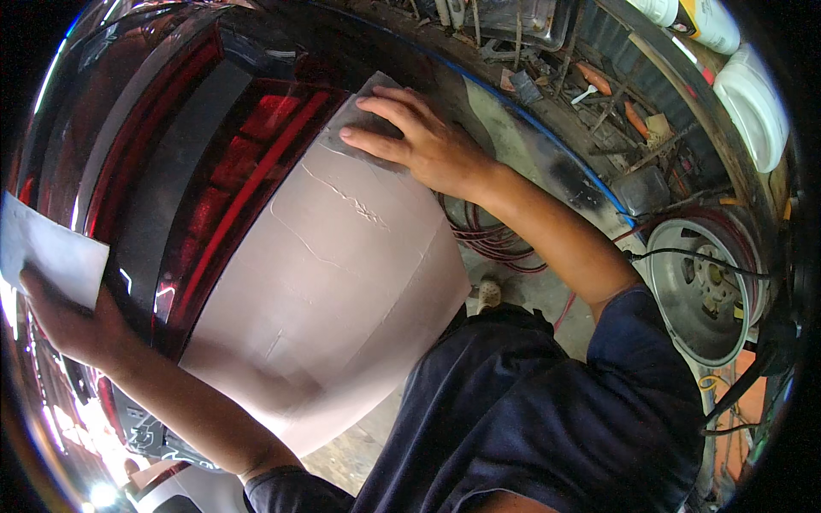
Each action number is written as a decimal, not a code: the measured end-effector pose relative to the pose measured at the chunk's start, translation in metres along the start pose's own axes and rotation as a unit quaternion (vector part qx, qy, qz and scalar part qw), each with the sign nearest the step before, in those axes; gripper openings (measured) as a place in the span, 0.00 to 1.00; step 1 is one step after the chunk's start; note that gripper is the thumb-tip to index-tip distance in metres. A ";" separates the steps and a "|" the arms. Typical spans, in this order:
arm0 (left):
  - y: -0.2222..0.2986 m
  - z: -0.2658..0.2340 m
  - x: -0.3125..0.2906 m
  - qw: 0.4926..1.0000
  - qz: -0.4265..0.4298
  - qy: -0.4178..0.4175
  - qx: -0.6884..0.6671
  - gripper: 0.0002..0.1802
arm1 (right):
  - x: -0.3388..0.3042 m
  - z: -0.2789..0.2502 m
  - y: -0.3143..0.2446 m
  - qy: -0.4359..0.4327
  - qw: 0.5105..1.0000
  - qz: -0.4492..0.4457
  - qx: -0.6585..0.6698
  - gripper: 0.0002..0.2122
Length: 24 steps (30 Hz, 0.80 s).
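Note:
My left hand (77,329) is at the far left, holding a thin pale rectangular sheet (58,250) by its lower edge, the thumb showing on its near face. My right hand (419,141) reaches to the far edge of a smooth pinkish-beige panel (316,265). Under its fingers lies a flat dark grey piece (372,144), held against the panel's corner; its kind cannot be made out. Raised thin ridges and streaks run over the panel's surface. Beside the panel is a red tail light (256,128) of a dark, shiny car.
A wheel rim (705,291) stands at the right, near a coiled dark red hose (492,239). White plastic jugs (753,107) and cluttered scraps (611,103) fill the upper right. A blue hose (547,128) curves along the floor there. Bright light glares at lower left.

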<state>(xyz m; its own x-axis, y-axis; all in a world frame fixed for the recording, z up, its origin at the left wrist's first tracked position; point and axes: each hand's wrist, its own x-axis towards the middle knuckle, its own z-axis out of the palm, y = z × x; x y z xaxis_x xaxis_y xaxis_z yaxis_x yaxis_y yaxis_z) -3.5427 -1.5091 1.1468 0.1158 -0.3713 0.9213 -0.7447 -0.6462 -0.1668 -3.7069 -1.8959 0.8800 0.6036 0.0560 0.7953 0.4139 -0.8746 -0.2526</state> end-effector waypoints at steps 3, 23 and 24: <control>0.002 0.002 0.001 1.000 0.022 0.001 0.019 0.40 | -0.012 -0.006 0.005 -0.033 0.999 -0.009 0.006 0.24; 0.001 0.001 0.000 1.000 -0.007 -0.006 -0.013 0.41 | -0.021 -0.004 0.024 -0.054 0.998 -0.030 -0.016 0.26; 0.002 0.001 0.000 1.000 -0.018 -0.002 -0.025 0.41 | -0.025 -0.008 0.026 -0.063 0.997 -0.031 -0.019 0.25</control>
<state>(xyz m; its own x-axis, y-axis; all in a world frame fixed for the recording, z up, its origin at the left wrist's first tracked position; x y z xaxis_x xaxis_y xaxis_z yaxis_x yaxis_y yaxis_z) -3.5436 -1.5108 1.1460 0.1461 -0.3511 0.9249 -0.7719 -0.6252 -0.1154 -3.7167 -1.9243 0.8577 0.6592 0.1689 0.7327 0.4286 -0.8851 -0.1816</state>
